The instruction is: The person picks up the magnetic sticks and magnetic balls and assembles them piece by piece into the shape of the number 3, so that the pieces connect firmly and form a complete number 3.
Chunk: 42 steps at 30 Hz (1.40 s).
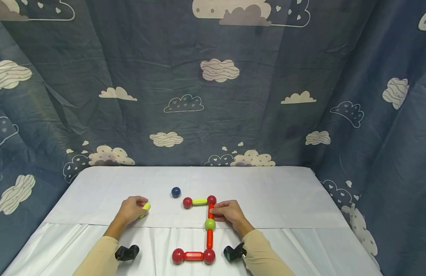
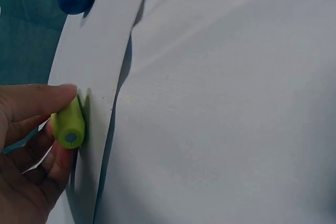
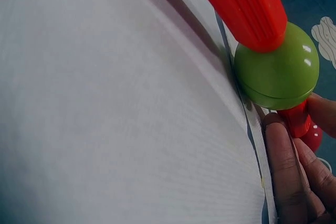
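My left hand (image 1: pixel 131 209) pinches a short yellow-green rod (image 2: pixel 69 124) between thumb and fingers, low over the table; its round end with a grey disc faces the left wrist camera. My right hand (image 1: pixel 231 214) grips the upper red rod (image 1: pixel 211 211) of a joined chain of balls and rods. A green ball (image 3: pixel 278 66) links that rod to a lower red rod (image 1: pixel 209 239). At the far end a red ball (image 1: pixel 211 199), a yellow-green rod (image 1: pixel 200 201) and another red ball (image 1: pixel 187 202) run leftward. The near end has a red ball (image 1: pixel 209 256), a red rod (image 1: pixel 194 256) and a red ball (image 1: pixel 177 256).
A loose dark blue ball (image 1: pixel 176 192) lies left of the chain's far end. White cloth covers the table (image 1: pixel 268 191), with a seam across it. A blue cloud-patterned curtain (image 1: pixel 185 126) hangs behind and along the sides.
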Each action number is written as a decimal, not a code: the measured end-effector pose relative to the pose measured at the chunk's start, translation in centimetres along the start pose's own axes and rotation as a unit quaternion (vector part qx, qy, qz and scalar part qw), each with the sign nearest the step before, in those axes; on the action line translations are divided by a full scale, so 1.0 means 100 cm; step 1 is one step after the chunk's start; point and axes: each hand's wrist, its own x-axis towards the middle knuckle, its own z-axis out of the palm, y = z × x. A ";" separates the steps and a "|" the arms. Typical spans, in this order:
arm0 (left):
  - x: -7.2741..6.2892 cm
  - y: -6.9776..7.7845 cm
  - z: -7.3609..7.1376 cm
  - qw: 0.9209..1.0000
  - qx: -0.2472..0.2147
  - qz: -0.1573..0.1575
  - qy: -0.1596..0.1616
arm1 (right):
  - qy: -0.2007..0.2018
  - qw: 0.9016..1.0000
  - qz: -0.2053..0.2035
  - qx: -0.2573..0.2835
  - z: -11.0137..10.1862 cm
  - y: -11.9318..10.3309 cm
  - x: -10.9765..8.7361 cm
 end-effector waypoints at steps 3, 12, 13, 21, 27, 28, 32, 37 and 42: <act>-0.003 -0.001 -0.001 1.000 -0.009 -0.003 0.001 | 0.000 1.000 0.000 0.003 0.000 0.000 0.000; -0.005 0.003 0.006 0.999 0.027 0.039 -0.003 | -0.002 1.000 0.004 0.007 -0.001 0.001 0.000; -0.006 0.005 0.007 0.998 0.030 0.047 -0.003 | -0.002 1.000 0.003 0.007 -0.001 0.001 0.000; -0.011 0.018 0.017 0.994 0.051 0.096 -0.013 | -0.001 1.000 -0.002 0.004 0.000 0.001 -0.001; -0.013 0.028 0.027 0.991 0.055 0.115 -0.043 | -0.003 1.000 -0.009 0.011 0.000 0.002 -0.001; -0.014 0.029 0.029 0.991 0.054 0.117 -0.045 | -0.002 1.000 -0.009 0.011 0.001 0.002 -0.001; -0.016 0.035 0.035 0.990 0.045 0.122 -0.056 | -0.001 1.000 -0.007 0.009 0.000 0.001 0.000; -0.019 0.044 0.039 0.987 0.044 0.132 -0.079 | 0.001 1.000 -0.004 0.004 0.000 0.000 -0.001; -0.020 0.050 0.044 0.982 0.049 0.156 -0.095 | 0.002 1.000 -0.002 0.005 0.000 -0.001 -0.001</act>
